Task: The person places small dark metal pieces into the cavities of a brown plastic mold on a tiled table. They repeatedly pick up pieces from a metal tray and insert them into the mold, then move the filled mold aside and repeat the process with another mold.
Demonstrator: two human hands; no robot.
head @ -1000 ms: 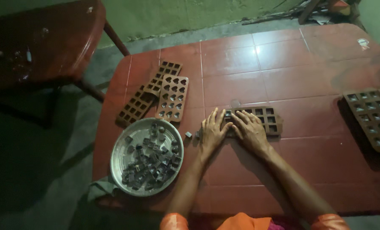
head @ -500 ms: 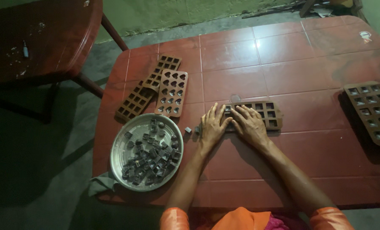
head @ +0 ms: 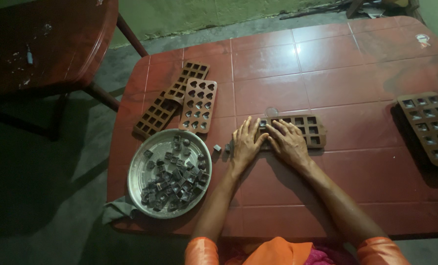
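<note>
A brown mould tray with square cavities [head: 307, 129] lies flat on the red table [head: 327, 73]. My left hand [head: 246, 142] and my right hand [head: 288, 141] press down on its left end, fingers spread flat, covering that part of it. One small dark square piece [head: 217, 147] lies loose just left of my left hand. A round metal plate [head: 140, 162] holding several dark square pieces [head: 175, 179] sits further left, near the table's front left corner.
Behind the plate lie a heart-cavity mould [head: 198, 105] and two long square-cavity moulds [head: 169, 100]. Another brown mould [head: 430, 126] sits at the right edge. A cloth [head: 116, 210] pokes out under the plate. A dark red chair [head: 37, 44] stands to the left.
Both hands stay pressed on the mould's left end. Only the camera view has shifted a little.
</note>
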